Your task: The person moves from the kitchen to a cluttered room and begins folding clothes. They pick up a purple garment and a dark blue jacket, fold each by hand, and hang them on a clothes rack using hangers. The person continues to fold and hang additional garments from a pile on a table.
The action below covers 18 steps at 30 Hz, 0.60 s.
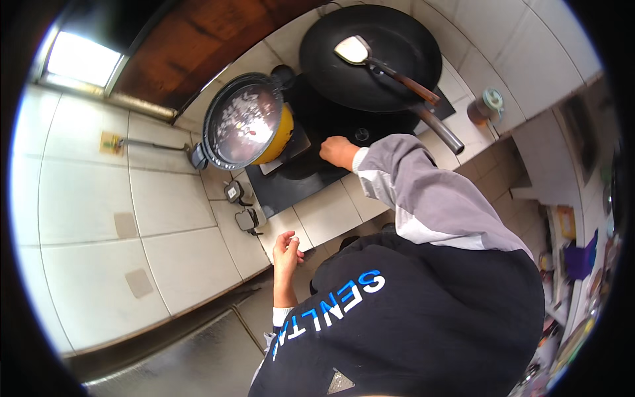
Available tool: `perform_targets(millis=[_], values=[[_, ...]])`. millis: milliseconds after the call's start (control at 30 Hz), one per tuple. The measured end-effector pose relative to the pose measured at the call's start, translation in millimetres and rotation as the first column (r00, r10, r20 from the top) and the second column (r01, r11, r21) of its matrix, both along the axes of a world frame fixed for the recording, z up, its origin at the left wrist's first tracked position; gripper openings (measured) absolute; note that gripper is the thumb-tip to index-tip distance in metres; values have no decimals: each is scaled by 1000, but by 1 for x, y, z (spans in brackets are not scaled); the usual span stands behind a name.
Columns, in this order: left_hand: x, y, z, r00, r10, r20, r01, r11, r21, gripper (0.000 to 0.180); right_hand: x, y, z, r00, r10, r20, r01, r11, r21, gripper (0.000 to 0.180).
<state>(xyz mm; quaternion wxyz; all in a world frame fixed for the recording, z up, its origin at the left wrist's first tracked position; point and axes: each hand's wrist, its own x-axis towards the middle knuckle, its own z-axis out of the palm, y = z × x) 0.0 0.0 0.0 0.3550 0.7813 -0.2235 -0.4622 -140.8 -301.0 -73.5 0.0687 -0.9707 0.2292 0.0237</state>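
My right hand (pixel 338 153) is over the front part of the black cooktop (pixel 297 188), its fingers curled downward. What they hold or press, if anything, is hidden beneath the hand. Left of it stands a yellow pot (pixel 280 140) with a dark rim, filled with cloudy liquid and pale bits. Behind my right hand rests a big black wok (pixel 397 40), and a spatula (pixel 405 81) with a brown handle lies in it. My left hand (pixel 287 255) hangs in the air before the counter edge, fingers loosely bent and apart, holding nothing visible.
The wok's metal handle (pixel 442 129) juts over the counter at the right, near a lidded jar (pixel 486 107). Two dark-lidded containers (pixel 246 220) stand at the counter's left end. A long-handled utensil (pixel 155 145) hangs from a wall hook. Shelves (pixel 562 264) hold items at far right.
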Motion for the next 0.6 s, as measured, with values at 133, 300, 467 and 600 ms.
perform_targets(millis=[133, 300, 467, 600], values=[[-9, -10, 9, 999, -36, 29, 35, 999, 37, 33, 2, 3, 1, 998, -48, -48, 50, 998, 36, 16], [-17, -13, 16, 999, -40, 27, 39, 999, 19, 33, 1, 3, -5, 997, -52, -50, 53, 998, 29, 16], [-23, -10, 15, 998, -45, 48, 42, 998, 54, 32, 4, 2, -13, 996, -86, -16, 87, 996, 37, 16], [-27, -9, 14, 999, -24, 46, 22, 999, 45, 31, 2, 1, -11, 997, -55, -49, 57, 997, 46, 20]])
